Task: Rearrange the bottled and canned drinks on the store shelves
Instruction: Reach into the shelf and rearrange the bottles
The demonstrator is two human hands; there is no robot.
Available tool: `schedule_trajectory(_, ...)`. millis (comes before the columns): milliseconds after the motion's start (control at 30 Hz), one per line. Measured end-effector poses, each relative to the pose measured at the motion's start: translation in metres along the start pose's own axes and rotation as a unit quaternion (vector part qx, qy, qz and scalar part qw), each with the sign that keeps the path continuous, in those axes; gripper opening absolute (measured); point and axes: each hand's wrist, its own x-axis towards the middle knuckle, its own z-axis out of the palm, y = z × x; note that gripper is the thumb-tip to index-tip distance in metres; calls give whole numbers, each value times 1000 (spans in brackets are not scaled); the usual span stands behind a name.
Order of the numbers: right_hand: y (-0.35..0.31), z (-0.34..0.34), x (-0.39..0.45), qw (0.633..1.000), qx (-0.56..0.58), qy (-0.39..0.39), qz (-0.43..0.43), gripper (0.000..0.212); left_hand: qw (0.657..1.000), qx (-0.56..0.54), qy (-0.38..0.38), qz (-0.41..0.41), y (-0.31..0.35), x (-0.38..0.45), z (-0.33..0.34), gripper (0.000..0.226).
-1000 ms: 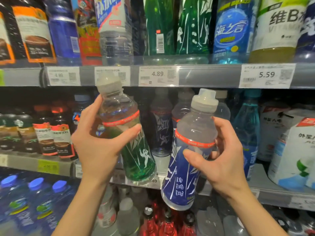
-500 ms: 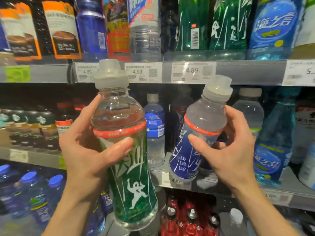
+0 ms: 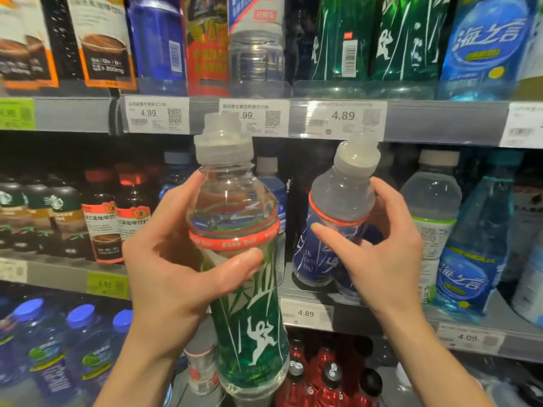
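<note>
My left hand (image 3: 173, 277) grips green bottle (image 3: 249, 327); right hand (image 3: 385, 254) holds blue bottle (image 3: 329, 248), tilted, bottom at middle shelf (image 3: 390, 324) front edge.

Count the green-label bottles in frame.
3: one gripped in the left hand at centre; two on the top shelf, side by side. More may sit hidden behind.
</note>
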Motion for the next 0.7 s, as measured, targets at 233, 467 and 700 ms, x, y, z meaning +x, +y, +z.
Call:
schedule_trajectory(233, 0, 15, -8, 997, -41, 41, 41, 81, 1000, 0, 11, -2, -1, 1, -1, 69)
schedule_trajectory(467, -2, 26, -9, 987, -138, 77, 38, 66, 1000, 9, 0, 3, -4, 0, 1, 69)
schedule_trajectory(700, 1, 36, -10, 962, -258, 87, 19, 68, 1000, 22, 0, 1, -4, 0, 2, 67)
